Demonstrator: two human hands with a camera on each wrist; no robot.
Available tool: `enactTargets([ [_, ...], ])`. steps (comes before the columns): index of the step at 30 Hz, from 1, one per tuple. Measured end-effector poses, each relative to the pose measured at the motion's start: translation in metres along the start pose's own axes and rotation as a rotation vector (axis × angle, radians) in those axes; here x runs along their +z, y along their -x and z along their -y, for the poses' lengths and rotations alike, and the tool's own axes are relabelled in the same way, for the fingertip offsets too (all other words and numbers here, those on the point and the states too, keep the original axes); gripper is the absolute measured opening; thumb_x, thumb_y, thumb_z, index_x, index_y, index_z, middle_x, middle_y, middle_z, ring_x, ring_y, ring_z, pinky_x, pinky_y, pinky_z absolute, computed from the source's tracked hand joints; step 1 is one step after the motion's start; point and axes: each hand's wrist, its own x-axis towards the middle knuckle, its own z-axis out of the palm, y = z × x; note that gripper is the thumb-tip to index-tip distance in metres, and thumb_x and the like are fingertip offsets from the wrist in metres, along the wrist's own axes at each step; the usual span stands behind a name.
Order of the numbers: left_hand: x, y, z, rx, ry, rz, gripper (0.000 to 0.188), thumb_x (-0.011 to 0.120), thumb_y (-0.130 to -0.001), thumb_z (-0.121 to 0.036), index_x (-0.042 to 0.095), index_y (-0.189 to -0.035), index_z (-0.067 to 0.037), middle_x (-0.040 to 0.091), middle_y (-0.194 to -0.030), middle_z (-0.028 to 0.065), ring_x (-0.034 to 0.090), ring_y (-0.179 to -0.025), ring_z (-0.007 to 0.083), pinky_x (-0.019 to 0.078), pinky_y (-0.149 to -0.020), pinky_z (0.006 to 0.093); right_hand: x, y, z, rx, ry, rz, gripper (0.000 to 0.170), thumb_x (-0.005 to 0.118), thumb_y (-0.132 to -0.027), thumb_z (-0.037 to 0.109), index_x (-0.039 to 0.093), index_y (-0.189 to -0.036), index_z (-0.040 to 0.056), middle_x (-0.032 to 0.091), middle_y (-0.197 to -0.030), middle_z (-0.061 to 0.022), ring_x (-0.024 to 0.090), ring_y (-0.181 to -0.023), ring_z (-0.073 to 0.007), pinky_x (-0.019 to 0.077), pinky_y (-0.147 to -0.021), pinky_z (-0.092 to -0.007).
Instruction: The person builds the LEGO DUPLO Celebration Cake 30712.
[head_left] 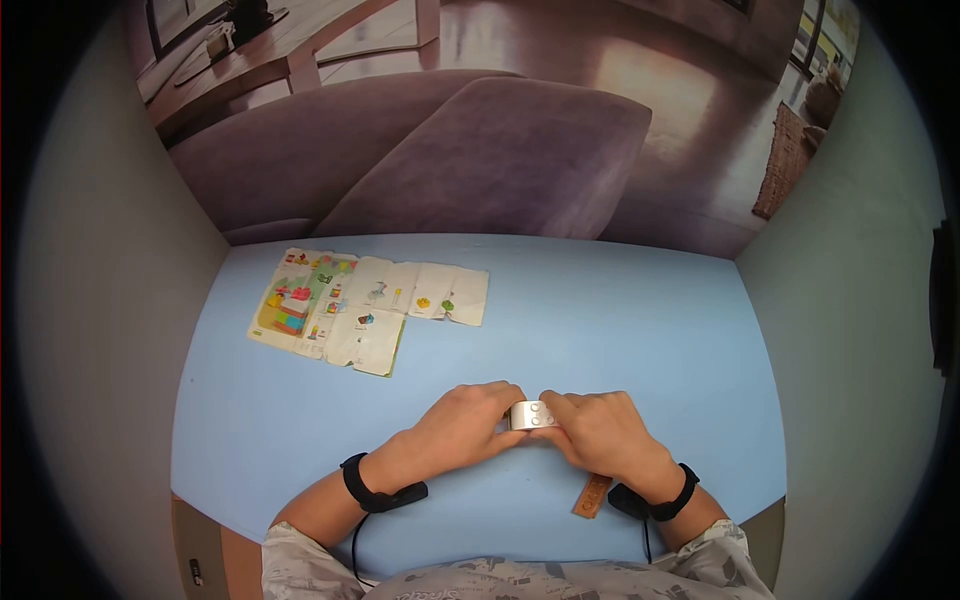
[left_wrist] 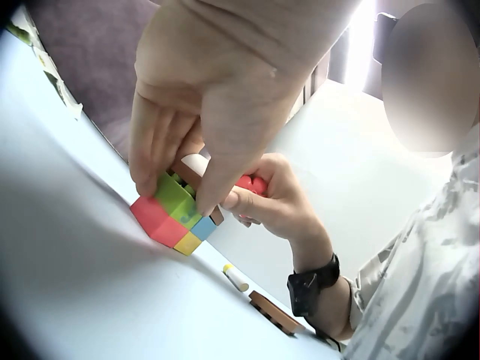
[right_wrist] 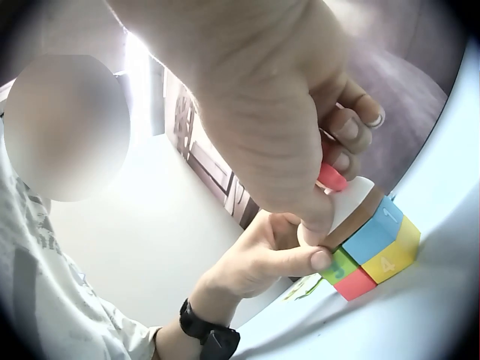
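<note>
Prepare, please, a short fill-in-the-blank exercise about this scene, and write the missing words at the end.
1. The left hand and right hand are over a light ____ tabletop.
2. The paper sheet lies nearer to the ____ hand.
3. The block marked 4 is ____.
4. Both wristbands are ____.

Missing words: blue; left; yellow; black.

block stack [head_left: 526,415] — between left hand [head_left: 462,421] and right hand [head_left: 603,429] | sheet [head_left: 362,303] — far left on table [head_left: 620,325]

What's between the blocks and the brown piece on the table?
A white tube with a yellow end lies between the blocks and the brown piece, in the left wrist view.
</note>
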Motion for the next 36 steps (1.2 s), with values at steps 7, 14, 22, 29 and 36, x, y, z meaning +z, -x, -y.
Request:
enactTargets([
  [7, 0.003, 0.001, 0.001, -0.037, -0.063, 0.050, 0.037, 0.081, -0.093, -0.031, 0.071, -0.111, 0.000, 0.075, -0.098, 0.0175, 0.073, -0.087, 0.0372, 0.0588, -0.078, 0.0451, 0.003, 0.000, -0.002, -0.024, -0.066, -0.028, 0.041, 0.071, -0.100, 0.042, 0.061, -0.095, 0.0028, 0.067, -0.067, -0.0119, 0.064, -0.054, -0.0337, 0.0469, -0.048, -0.0431],
  [14, 0.007, 0.002, -0.001, 0.011, -0.144, -0.028, 0.040, 0.079, -0.094, -0.038, 0.071, -0.106, -0.001, 0.074, -0.095, 0.0171, 0.072, -0.092, 0.0367, 0.0577, -0.079, 0.0474, 0.005, 0.001, 0.003, -0.006, -0.009, -0.016, 0.040, 0.069, -0.101, 0.040, 0.060, -0.093, 0.0019, 0.066, -0.065, -0.0115, 0.065, -0.054, -0.0318, 0.0461, -0.047, -0.0421],
  [22, 0.006, -0.002, -0.001, -0.022, -0.109, 0.006, 0.043, 0.083, -0.090, -0.034, 0.072, -0.110, 0.002, 0.075, -0.096, 0.0200, 0.071, -0.088, 0.0383, 0.0571, -0.080, 0.0480, 0.001, -0.001, -0.006, 0.064, -0.074, 0.059, 0.037, 0.071, -0.099, 0.042, 0.071, -0.105, 0.0057, 0.068, -0.066, -0.0117, 0.065, -0.058, -0.0342, 0.0483, -0.053, -0.0438],
  [29, -0.009, 0.000, -0.002, -0.070, -0.175, 0.049, 0.036, 0.083, -0.090, -0.031, 0.069, -0.105, 0.000, 0.074, -0.094, 0.0181, 0.072, -0.090, 0.0372, 0.0568, -0.082, 0.0476, -0.034, 0.004, -0.014, 0.154, -0.174, 0.024, 0.039, 0.072, -0.098, 0.046, 0.074, -0.106, 0.0073, 0.068, -0.067, -0.0137, 0.066, -0.061, -0.0368, 0.0500, -0.057, -0.0454],
  [36, -0.032, 0.010, -0.005, -0.058, -0.438, 0.028, 0.039, 0.082, -0.089, -0.024, 0.068, -0.118, -0.004, 0.073, -0.101, 0.0132, 0.071, -0.099, 0.0333, 0.0574, -0.086, 0.0449, -0.019, 0.003, -0.018, 0.151, -0.048, 0.209, 0.041, 0.077, -0.094, 0.042, 0.072, -0.101, 0.0019, 0.070, -0.070, -0.0153, 0.071, -0.066, -0.0368, 0.0532, -0.060, -0.0451],
])
